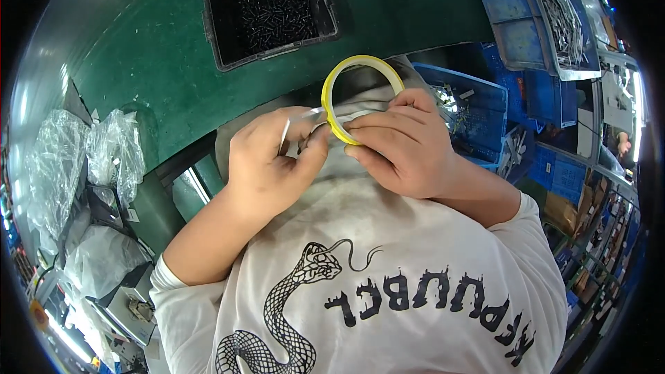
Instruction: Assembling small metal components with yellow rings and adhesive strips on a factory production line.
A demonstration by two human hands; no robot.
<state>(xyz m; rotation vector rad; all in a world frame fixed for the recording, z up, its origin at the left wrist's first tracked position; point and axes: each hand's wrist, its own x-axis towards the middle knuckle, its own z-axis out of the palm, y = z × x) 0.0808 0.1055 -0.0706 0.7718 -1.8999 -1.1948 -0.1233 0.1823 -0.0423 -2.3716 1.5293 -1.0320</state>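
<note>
A roll of yellow tape [327,97] stands up in front of my body, its pale inner ring showing. My right hand [409,142] grips the roll's right and lower side, thumb below and fingers along the rim. On the other side, my left hand [273,156] is closed, thumb and index finger pinched together near the roll's left edge. A thin pale strip [285,135] shows at the left fingers and looks like the tape's loose end. What lies inside the left palm is hidden.
Ahead on the green table [166,62] sits a black bin [215,28] of small black parts. To the right are a blue crate [478,86] and a grey-blue bin [519,34] with metal strips. Clear plastic bags [55,159] lie at left.
</note>
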